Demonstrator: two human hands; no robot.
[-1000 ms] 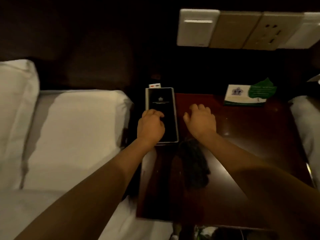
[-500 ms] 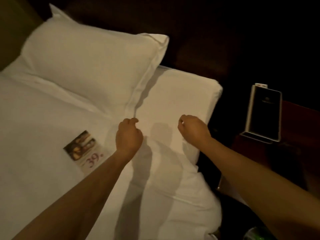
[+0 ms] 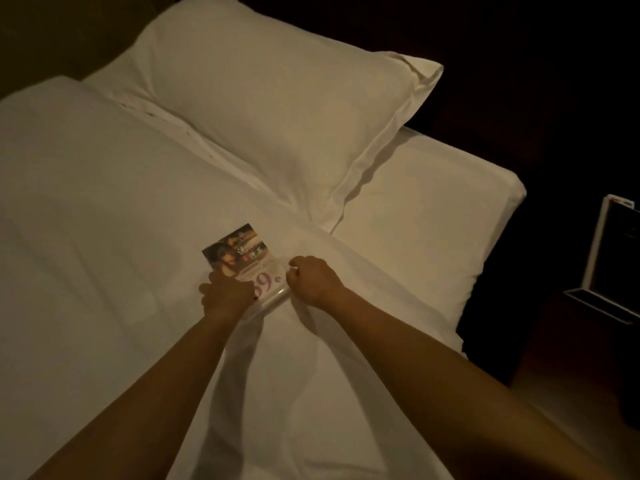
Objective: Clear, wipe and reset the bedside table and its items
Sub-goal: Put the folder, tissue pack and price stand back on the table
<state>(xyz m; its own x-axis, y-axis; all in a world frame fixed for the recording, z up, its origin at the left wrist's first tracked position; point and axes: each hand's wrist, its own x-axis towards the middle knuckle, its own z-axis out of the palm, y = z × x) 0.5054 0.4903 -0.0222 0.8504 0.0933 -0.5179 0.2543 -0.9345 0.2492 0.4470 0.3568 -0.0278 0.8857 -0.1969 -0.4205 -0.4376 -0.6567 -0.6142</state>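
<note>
**Head view: both hands at the printed card on the bed**

Head camera looks down on the left hand (image 3: 227, 294), which lies over the near-left corner of a printed card (image 3: 242, 258), fingers curled down onto it. Whether those fingers have actually closed around the card's edge or only press on it cannot be told, since the hand covers that corner. The right hand (image 3: 313, 280) sits at the card's right edge, fingers bent inward in a loose fist with the fingertips touching or just beside that edge; its hold is equally unclear.

The card lies flat on the white duvet (image 3: 104, 237), its upper half a dark photograph with some lettering, its lower half pale with large reddish numerals partly hidden by the left hand. A glossy rim shows along its near edge.

Beyond the card, a white pillow (image 3: 277, 109) rests at the head of the bed, its corner hanging over the sheet toward the right. Well apart at the far right, the dark bedside table (image 3: 588, 341) stands beside the mattress, and on it lies a black rectangular folder with a pale border (image 3: 616, 258), cut off by the frame edge.
</note>
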